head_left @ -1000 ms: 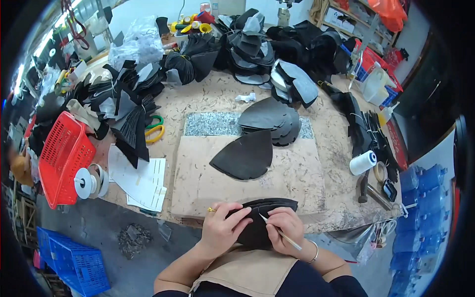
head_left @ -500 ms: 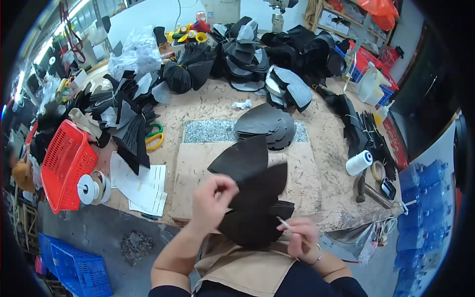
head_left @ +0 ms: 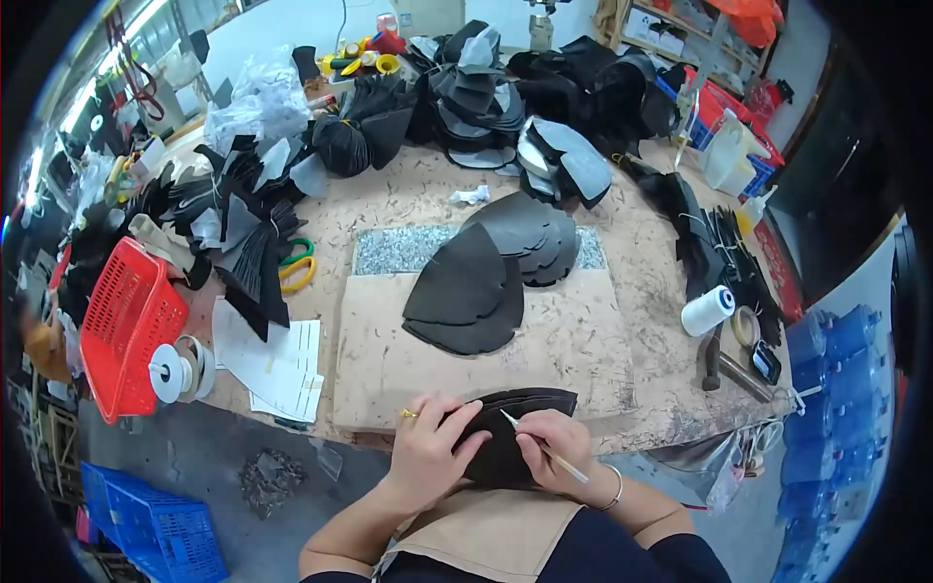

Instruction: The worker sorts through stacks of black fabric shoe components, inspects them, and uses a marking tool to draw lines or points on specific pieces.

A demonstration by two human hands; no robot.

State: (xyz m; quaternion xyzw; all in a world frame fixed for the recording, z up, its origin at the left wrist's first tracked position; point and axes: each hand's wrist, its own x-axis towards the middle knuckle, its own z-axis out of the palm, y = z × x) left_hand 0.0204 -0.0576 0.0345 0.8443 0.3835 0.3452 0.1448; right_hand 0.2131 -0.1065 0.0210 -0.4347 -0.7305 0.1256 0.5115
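Note:
Close to my body at the board's near edge lies a small stack of black curved fabric pieces (head_left: 530, 400). My left hand (head_left: 432, 442), with a ring on one finger, grips the left side of that stack. My right hand (head_left: 559, 447) holds a slim pen-like tool (head_left: 564, 463) with a pale pointed tip, its tip at the top black piece. Farther ahead, several black cut pieces (head_left: 465, 301) overlap on the pale board (head_left: 379, 360). Behind them a fanned pile of dark grey pieces (head_left: 535, 238) rests partly on a speckled stone slab (head_left: 398, 251).
Left are a red basket (head_left: 126, 330), paper patterns (head_left: 267, 355), a white spool (head_left: 170, 374) and scissors (head_left: 299, 267). Right are a thread cone (head_left: 708, 313), a hammer (head_left: 734, 374) and a tape roll (head_left: 745, 327). Bundled black pieces (head_left: 364, 131) crowd the back.
My left hand has come down from above the board onto the near stack. A black piece from the air now lies with those on the board. The tool's tip has moved left over the stack.

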